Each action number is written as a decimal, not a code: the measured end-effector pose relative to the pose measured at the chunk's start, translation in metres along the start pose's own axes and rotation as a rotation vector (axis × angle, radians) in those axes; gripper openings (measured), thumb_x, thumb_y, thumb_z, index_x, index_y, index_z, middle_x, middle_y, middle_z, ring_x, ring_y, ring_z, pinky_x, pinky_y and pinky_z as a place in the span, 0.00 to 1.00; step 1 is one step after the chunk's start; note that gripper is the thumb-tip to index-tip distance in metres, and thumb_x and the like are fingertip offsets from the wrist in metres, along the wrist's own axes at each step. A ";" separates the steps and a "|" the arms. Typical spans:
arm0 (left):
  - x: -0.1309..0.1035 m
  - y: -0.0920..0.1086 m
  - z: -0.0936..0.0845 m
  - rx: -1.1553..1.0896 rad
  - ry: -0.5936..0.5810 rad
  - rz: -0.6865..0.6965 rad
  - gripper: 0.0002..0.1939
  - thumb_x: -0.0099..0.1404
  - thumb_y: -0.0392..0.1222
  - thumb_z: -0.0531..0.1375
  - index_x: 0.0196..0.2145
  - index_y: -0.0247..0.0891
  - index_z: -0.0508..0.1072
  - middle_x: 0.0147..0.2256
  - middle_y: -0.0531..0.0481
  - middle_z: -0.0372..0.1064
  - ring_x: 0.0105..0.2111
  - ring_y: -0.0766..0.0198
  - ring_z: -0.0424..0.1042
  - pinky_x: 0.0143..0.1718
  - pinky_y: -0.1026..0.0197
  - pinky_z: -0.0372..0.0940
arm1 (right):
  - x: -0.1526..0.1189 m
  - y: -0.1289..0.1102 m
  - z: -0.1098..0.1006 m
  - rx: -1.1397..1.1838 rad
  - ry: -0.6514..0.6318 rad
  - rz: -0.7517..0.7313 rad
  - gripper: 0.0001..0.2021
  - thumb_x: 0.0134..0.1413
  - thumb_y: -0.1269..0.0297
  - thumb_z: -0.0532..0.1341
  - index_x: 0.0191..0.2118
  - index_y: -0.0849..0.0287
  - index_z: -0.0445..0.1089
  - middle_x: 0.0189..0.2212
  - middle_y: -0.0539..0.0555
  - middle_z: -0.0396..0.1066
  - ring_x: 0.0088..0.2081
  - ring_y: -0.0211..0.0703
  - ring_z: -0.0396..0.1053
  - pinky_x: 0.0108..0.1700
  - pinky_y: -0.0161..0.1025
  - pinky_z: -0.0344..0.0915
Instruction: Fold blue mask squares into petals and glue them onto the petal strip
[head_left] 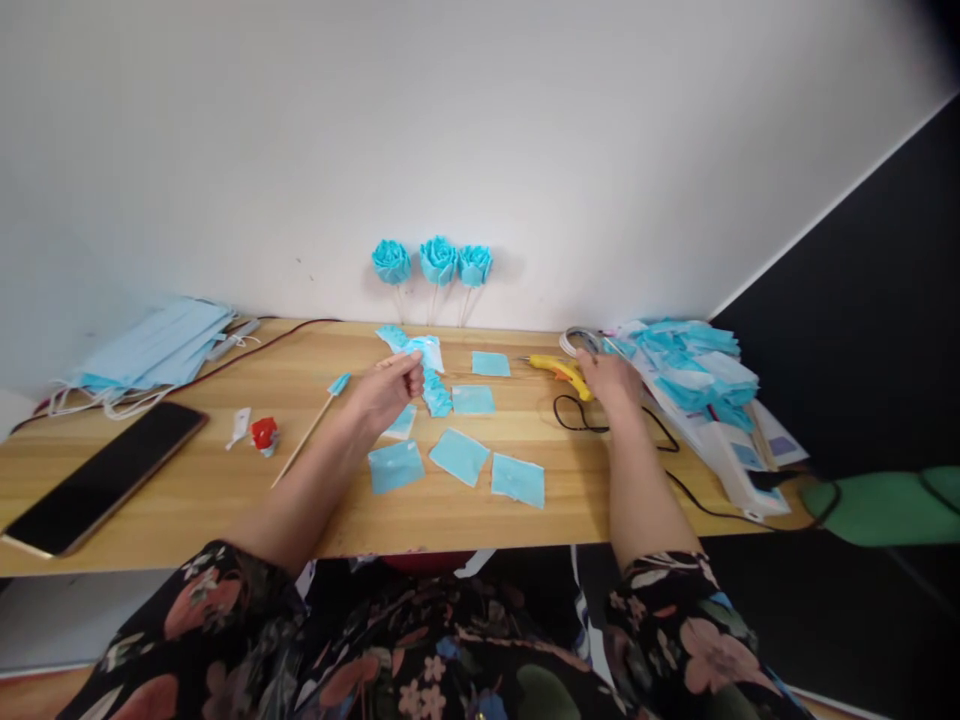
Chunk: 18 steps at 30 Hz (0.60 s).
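My left hand (391,388) is closed in a pinch on a small light-blue piece (429,350) with a whitish face, above crumpled blue strips (437,394). My right hand (606,378) is at the yellow glue gun (562,370), its fingers closed near the handle's back end; whether it grips the gun is hard to make out. Flat blue squares lie between and below the hands, among them one (490,364) near the gun's tip and one (459,456) lower down. A stick with a blue tip (339,384) lies beside my left forearm.
Three blue flowers on sticks (438,262) lean against the wall. At left are a mask stack (157,345), a phone (105,478) and a red wrapped item (264,435). A blue heap (686,365), a white power strip (739,470) and a black cable (581,428) are at right.
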<state>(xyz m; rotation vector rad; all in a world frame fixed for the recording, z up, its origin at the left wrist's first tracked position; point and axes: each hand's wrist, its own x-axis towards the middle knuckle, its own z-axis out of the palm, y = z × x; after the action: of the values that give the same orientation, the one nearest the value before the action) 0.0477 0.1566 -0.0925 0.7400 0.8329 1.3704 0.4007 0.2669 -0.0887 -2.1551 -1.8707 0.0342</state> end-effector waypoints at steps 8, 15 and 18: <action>-0.004 -0.004 0.005 -0.003 -0.099 -0.041 0.22 0.58 0.48 0.70 0.19 0.36 0.65 0.18 0.56 0.58 0.20 0.71 0.60 0.23 0.65 0.56 | -0.066 -0.076 0.002 0.385 0.430 -0.795 0.12 0.63 0.66 0.59 0.50 0.56 0.70 0.48 0.60 0.76 0.52 0.54 0.72 0.55 0.53 0.68; -0.007 -0.005 0.008 -0.051 -0.184 -0.051 0.20 0.59 0.46 0.70 0.19 0.35 0.66 0.18 0.55 0.58 0.20 0.70 0.60 0.23 0.66 0.57 | -0.092 -0.129 0.013 0.480 0.536 -1.269 0.17 0.63 0.71 0.61 0.54 0.45 0.64 0.57 0.52 0.68 0.64 0.50 0.63 0.60 0.58 0.69; -0.007 -0.005 0.009 -0.043 -0.173 -0.038 0.20 0.60 0.45 0.69 0.19 0.35 0.66 0.18 0.55 0.58 0.20 0.70 0.60 0.22 0.66 0.56 | -0.088 -0.135 0.016 0.476 0.619 -1.286 0.16 0.62 0.72 0.61 0.52 0.45 0.65 0.57 0.51 0.69 0.63 0.50 0.63 0.58 0.56 0.71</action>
<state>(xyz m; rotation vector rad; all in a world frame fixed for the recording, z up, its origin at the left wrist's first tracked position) 0.0575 0.1494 -0.0914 0.7932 0.6759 1.2669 0.2534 0.2006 -0.0882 -0.3431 -2.1397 -0.3572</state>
